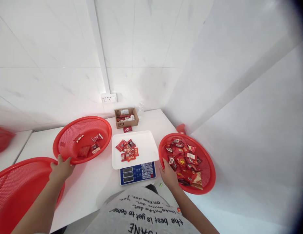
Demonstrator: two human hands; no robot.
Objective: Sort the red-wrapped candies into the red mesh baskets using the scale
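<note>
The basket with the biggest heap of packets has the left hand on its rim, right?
Not the left hand: the head view shows the right hand on the rim of the basket with the biggest heap of packets.

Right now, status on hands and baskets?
Left hand at rear-left red basket. Right hand gripping fuller red basket. White scale tray between, holding snack packets.

"SF" on the box (pixel 128 123), "the best is yet to come" on the shirt (pixel 146 211), "123" on the scale (pixel 138 173)
</note>
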